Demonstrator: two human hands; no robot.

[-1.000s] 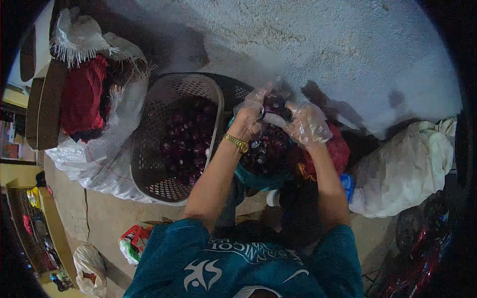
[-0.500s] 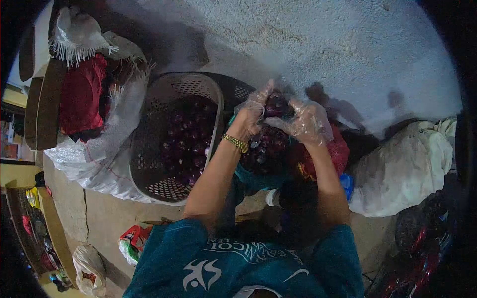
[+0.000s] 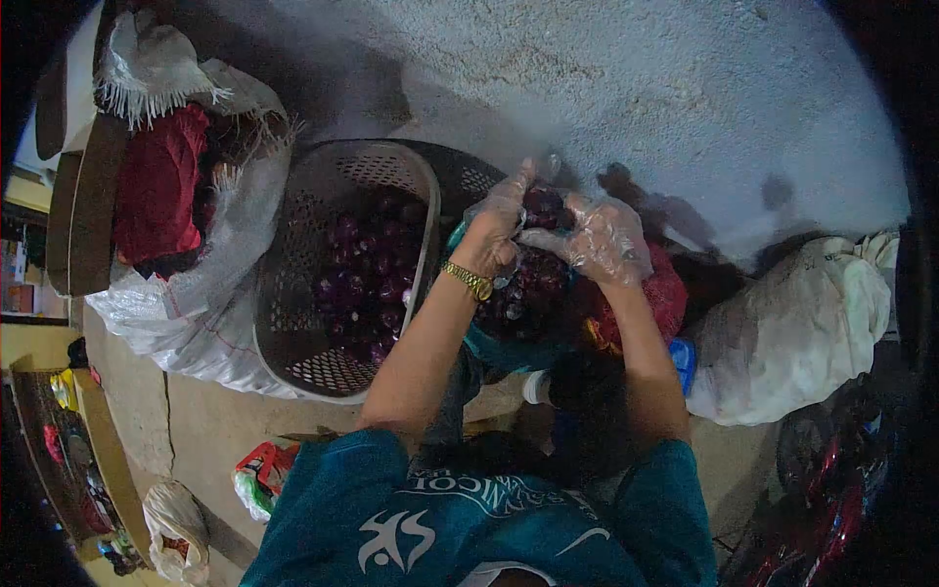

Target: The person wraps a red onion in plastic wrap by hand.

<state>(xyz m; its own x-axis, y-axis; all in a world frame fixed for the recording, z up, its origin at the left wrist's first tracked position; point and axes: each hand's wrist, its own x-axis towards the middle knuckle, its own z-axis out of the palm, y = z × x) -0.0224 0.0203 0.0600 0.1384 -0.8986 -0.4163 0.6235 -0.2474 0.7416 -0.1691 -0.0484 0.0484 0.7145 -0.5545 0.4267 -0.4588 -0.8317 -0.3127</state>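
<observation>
Between my two hands, above a teal tub point(image 3: 504, 354), is a dark red onion point(image 3: 544, 208). My left hand point(image 3: 497, 227), in a clear plastic glove with a gold watch at the wrist, grips the onion from its left side. My right hand point(image 3: 602, 240), gloved the same way, closes on it from the right, its fingertips partly hidden. Below them more red onions point(image 3: 528, 289) fill the tub. To the left, a grey perforated basket point(image 3: 430, 210) holds a heap of shiny purple onions point(image 3: 367, 269).
A white woven sack point(image 3: 240, 235) with a red mesh bag point(image 3: 161, 186) leans left of the basket. Right of the tub are another red mesh bag point(image 3: 665, 298), a blue object point(image 3: 683, 364) and a pale full sack point(image 3: 797, 333). A rough wall point(image 3: 636, 78) rises behind.
My right hand has turned slightly, its fingers shifting closer around the onion. My left hand stays almost in place, and the onion remains between both hands.
</observation>
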